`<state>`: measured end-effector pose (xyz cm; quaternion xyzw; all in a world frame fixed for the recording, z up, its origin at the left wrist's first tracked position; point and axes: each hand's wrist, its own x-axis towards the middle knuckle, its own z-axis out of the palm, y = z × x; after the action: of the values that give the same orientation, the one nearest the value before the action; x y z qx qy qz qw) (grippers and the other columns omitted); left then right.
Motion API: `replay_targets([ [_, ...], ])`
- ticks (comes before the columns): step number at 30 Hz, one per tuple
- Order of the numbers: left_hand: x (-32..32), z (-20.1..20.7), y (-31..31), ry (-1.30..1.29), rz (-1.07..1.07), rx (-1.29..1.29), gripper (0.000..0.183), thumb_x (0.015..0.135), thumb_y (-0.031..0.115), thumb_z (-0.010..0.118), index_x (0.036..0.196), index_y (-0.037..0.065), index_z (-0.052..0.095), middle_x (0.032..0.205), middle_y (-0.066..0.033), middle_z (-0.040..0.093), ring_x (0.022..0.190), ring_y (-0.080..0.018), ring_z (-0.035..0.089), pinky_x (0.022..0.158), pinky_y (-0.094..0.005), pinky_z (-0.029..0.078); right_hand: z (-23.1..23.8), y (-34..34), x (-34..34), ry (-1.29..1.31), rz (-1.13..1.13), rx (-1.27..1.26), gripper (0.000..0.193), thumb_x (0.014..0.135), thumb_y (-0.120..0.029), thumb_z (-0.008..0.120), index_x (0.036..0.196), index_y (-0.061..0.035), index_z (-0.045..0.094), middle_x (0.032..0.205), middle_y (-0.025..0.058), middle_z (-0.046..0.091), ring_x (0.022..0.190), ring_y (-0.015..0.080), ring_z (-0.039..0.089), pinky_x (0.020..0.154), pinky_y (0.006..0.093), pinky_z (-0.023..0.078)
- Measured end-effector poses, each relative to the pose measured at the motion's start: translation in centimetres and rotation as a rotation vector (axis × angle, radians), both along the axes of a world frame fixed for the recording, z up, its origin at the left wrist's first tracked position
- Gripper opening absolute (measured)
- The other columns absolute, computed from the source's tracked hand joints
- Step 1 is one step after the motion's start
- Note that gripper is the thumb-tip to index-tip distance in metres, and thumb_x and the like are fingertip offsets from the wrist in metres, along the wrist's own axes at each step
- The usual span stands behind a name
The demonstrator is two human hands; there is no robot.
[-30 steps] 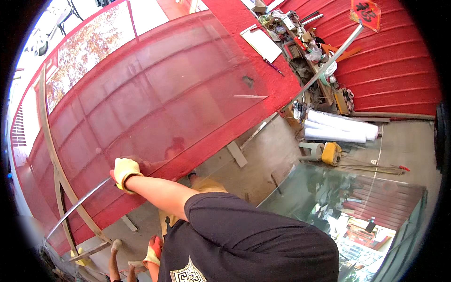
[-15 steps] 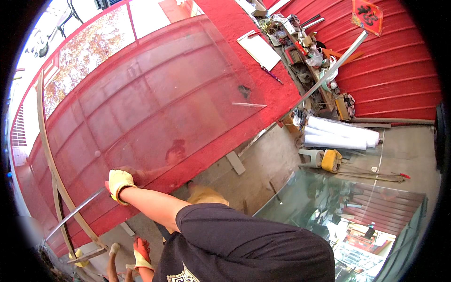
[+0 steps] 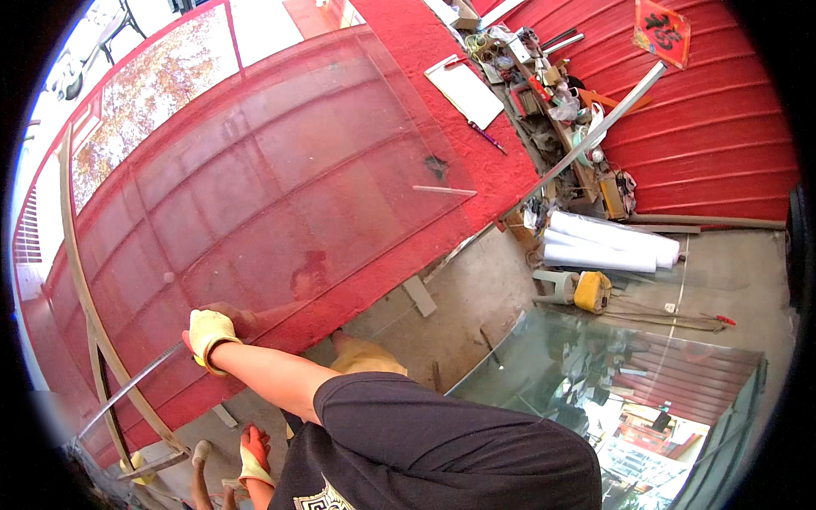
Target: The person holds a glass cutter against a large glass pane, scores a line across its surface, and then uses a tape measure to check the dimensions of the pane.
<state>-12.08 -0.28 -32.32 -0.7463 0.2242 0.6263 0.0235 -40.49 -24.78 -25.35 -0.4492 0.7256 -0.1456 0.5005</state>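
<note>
My right hand (image 3: 211,338), in a pale yellow glove with red on the fingers, reaches left across my body. It is closed on one end of a thin silvery strip (image 3: 132,387) that runs down to the lower left. Beneath this hand a large clear glass sheet (image 3: 280,187) lies flat on a red-covered table (image 3: 476,144). Lower down, my left hand (image 3: 254,455) hangs off the table's near side in a similar glove. Its fingers are loosely bent, and I see nothing in them. A long wooden frame (image 3: 89,289) with a crosspiece lies over the glass at the left, crossing the strip.
A clipboard (image 3: 466,92) and a pen (image 3: 487,136) lie on the table's right part. Past them are cluttered tools (image 3: 552,98) and a slanting metal bar (image 3: 603,123). White rolls (image 3: 608,242) and a yellow bag (image 3: 592,291) sit right. Another glass pane (image 3: 544,365) stands lower right.
The view has shifted slightly, so most things sit a little further left in the picture. My right hand stays on the strip; my left hand stays low beside the table.
</note>
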Motion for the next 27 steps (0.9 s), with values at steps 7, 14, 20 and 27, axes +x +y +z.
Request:
replay_targets([
  [7, -0.9, 0.1, -1.5, 0.020, 0.029, -0.081, 0.051, 0.102, 0.046, 0.055, 0.144, 0.017, 0.052, 0.113, -0.0027, 0.065, 0.099, -0.0183, 0.063, 0.078, -0.0338, 0.045, -0.4, 0.0, 0.2, 0.028, 0.030, -0.017, 0.035, 0.095, -0.039, 0.068, 0.107, -0.0062, 0.071, 0.104, 0.0206, 0.075, 0.098, 0.0370, 0.074, 0.081, 0.0488, 0.059],
  [14, -0.3, -0.8, -0.4, 0.022, -0.003, 0.002, 0.051, 0.103, 0.049, 0.056, 0.145, 0.021, 0.051, 0.109, -0.0016, 0.065, 0.096, -0.0172, 0.062, 0.077, -0.0334, 0.045, 0.0, 0.1, -0.1, 0.051, -0.018, -0.024, 0.030, 0.093, -0.034, 0.071, 0.102, -0.0066, 0.076, 0.102, 0.0192, 0.076, 0.097, 0.0351, 0.075, 0.080, 0.0474, 0.060],
  [20, 0.3, -0.9, 0.3, 0.001, 0.020, 0.014, 0.053, 0.103, 0.049, 0.056, 0.147, 0.020, 0.050, 0.108, -0.0017, 0.065, 0.095, -0.0175, 0.062, 0.077, -0.0338, 0.045, 0.2, -0.1, -0.5, 0.038, 0.046, -0.002, 0.037, 0.095, -0.041, 0.067, 0.105, -0.0068, 0.073, 0.101, 0.0200, 0.076, 0.094, 0.0362, 0.075, 0.077, 0.0478, 0.059],
  [27, -0.1, -0.8, -0.5, 0.019, 0.020, -0.022, 0.054, 0.103, 0.049, 0.055, 0.147, 0.018, 0.050, 0.109, -0.0027, 0.065, 0.097, -0.0182, 0.062, 0.078, -0.0349, 0.045, -0.3, -0.2, -0.2, 0.039, 0.041, -0.015, 0.037, 0.094, -0.042, 0.067, 0.104, -0.0076, 0.075, 0.102, 0.0199, 0.076, 0.095, 0.0365, 0.075, 0.077, 0.0480, 0.059],
])
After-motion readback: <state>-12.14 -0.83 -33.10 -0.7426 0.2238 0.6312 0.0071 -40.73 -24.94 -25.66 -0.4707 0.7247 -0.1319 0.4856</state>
